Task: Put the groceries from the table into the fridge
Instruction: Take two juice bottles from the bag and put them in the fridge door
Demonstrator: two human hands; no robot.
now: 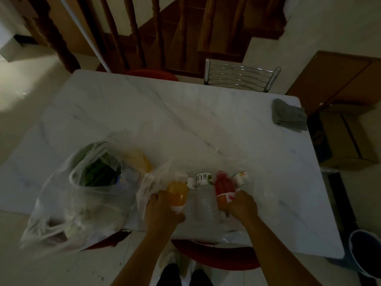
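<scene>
The left hand (162, 209) curls its grip round the lower end of the orange bottle (177, 194), which lies on its side with the hand at its near end and the body pointing away toward the far edge. The right hand (240, 205) clasps the near end of the red bottle (223, 189) the same way, knuckles up. Both forearms reach in from the near edge of the surface (185, 112), angled toward each other. Between the two held bottles lie clear water bottles (204, 200) with white labels, side by side and touching, all close to the near edge. A thin plastic bag (153, 182) bunches just left of the left hand. Farther left, a larger translucent bag (86, 195) holds green vegetables (99, 172) and hangs over the near left corner. A grey cloth (288, 115) sits at the far right corner.
</scene>
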